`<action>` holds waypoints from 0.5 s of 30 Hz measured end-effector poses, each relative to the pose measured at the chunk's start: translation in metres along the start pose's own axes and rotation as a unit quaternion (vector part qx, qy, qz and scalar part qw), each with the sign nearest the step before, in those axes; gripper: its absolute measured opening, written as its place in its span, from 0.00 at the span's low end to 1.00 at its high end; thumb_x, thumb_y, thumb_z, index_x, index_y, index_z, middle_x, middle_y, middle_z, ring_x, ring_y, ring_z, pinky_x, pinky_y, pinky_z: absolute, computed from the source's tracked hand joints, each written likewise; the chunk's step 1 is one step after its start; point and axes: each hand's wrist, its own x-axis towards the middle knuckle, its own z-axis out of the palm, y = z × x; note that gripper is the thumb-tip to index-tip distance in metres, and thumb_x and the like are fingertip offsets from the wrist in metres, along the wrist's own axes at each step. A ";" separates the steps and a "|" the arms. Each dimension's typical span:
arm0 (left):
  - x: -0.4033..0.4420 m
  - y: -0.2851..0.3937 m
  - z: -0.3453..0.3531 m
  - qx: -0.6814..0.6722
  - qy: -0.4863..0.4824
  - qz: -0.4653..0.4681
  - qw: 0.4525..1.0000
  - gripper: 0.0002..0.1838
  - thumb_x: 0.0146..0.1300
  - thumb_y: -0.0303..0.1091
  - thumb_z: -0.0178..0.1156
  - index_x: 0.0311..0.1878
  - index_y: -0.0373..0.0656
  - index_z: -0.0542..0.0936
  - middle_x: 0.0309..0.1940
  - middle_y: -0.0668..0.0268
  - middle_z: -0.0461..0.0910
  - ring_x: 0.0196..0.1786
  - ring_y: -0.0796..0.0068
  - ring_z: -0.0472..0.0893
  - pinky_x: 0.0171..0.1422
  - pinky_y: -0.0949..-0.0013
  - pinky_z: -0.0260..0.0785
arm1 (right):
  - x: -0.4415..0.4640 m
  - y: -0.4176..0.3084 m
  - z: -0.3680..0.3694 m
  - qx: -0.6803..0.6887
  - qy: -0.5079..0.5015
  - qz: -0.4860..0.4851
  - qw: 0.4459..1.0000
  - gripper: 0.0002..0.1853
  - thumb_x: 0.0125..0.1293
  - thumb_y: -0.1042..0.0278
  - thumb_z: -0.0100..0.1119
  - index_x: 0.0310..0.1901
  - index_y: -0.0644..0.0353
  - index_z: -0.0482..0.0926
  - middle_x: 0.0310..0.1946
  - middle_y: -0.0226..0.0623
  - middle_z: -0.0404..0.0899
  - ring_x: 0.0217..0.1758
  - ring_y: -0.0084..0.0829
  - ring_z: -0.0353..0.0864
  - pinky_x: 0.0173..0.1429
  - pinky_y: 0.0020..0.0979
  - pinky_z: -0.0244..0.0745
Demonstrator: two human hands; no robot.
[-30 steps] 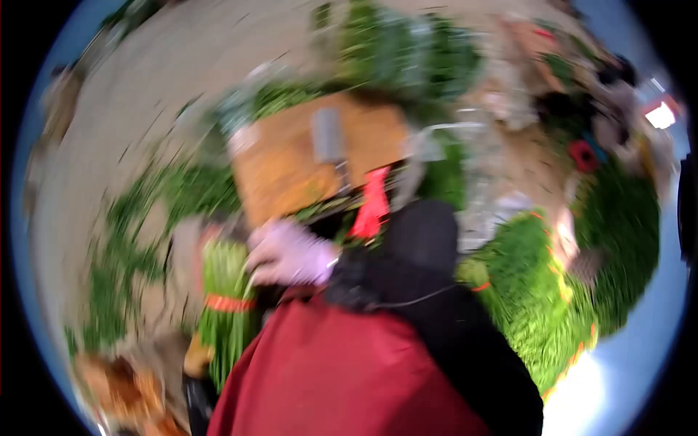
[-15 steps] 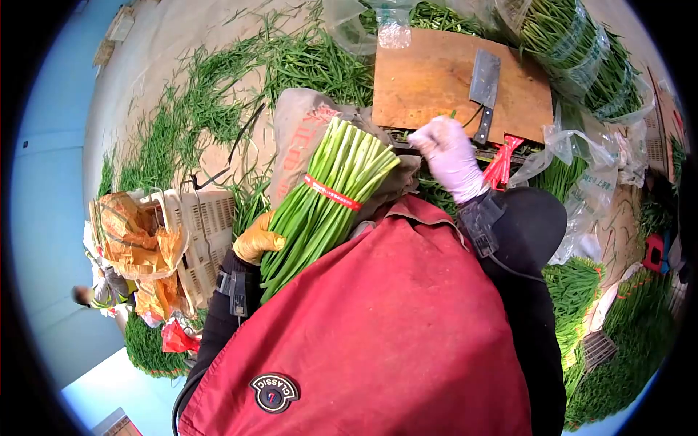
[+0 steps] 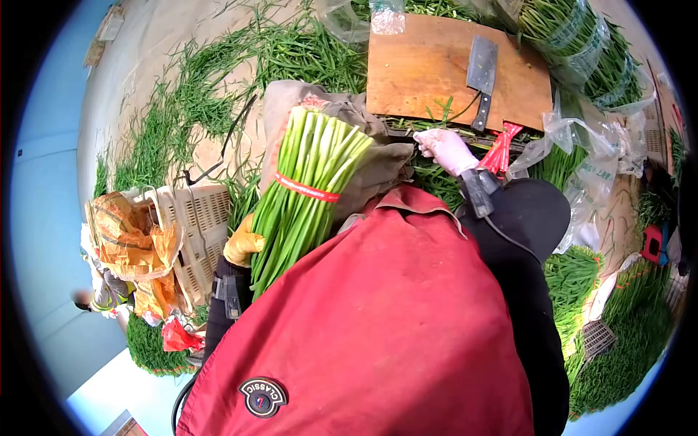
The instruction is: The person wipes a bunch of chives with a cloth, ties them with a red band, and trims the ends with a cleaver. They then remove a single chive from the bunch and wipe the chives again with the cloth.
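My left hand (image 3: 244, 243), in a yellow glove, is closed around the lower left side of a bunch of garlic chives (image 3: 305, 189). The bunch leans upright against my red apron, cut pale ends up, with a red band (image 3: 307, 187) around it. My right hand (image 3: 445, 150), in a pale pink glove, has its fingers curled in just below the wooden board (image 3: 414, 65); whatever it may hold is hidden. On the board lie a cleaver (image 3: 482, 69), handle towards me, and a few green scraps (image 3: 444, 109).
A grey-brown sack (image 3: 349, 109) lies behind the bunch. Loose leaves (image 3: 313, 58) litter the floor. A plastic crate (image 3: 207, 218) with orange bags stands left, a person (image 3: 109, 287) beyond. Right are red bands (image 3: 503, 145), clear plastic (image 3: 582, 171) and banded chives (image 3: 625, 341).
My right hand has drawn down off the board's edge towards me, exposing green scraps there. The bunch in my left hand has shifted slightly left and stands more upright.
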 end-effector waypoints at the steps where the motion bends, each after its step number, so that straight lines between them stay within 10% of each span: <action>1: -0.003 -0.002 -0.006 0.010 0.010 -0.005 1.000 0.43 0.40 0.44 0.79 0.60 0.34 0.75 0.49 0.66 0.82 0.50 0.74 0.80 0.57 0.70 0.71 | 0.005 0.003 0.008 0.011 0.003 0.011 1.000 0.18 0.72 0.49 0.55 0.43 0.57 0.83 0.31 0.21 0.78 0.28 0.15 0.72 0.33 0.19 0.68; 3: -0.012 -0.009 -0.016 -0.007 0.023 -0.012 1.000 0.41 0.40 0.43 0.79 0.59 0.35 0.76 0.48 0.67 0.82 0.50 0.74 0.80 0.58 0.70 0.71 | 0.013 -0.002 0.023 0.095 -0.021 0.153 0.983 0.21 0.70 0.42 0.54 0.40 0.51 0.83 0.28 0.21 0.78 0.26 0.15 0.72 0.29 0.21 0.66; 10: -0.034 -0.024 -0.026 -0.056 0.083 0.007 0.995 0.38 0.40 0.39 0.79 0.57 0.35 0.77 0.45 0.67 0.83 0.44 0.73 0.83 0.52 0.70 0.75 | 0.003 -0.026 0.077 -0.161 -0.245 0.048 0.955 0.10 0.57 0.63 0.65 0.36 0.61 0.85 0.28 0.32 0.84 0.34 0.23 0.80 0.41 0.28 0.75; 15: -0.044 -0.034 -0.036 -0.084 0.104 -0.012 0.991 0.38 0.39 0.37 0.80 0.56 0.35 0.77 0.45 0.66 0.83 0.45 0.72 0.83 0.53 0.68 0.75 | 0.043 -0.024 0.089 -0.071 -0.067 0.000 0.995 0.12 0.60 0.66 0.65 0.44 0.62 0.84 0.36 0.33 0.85 0.39 0.24 0.81 0.49 0.27 0.76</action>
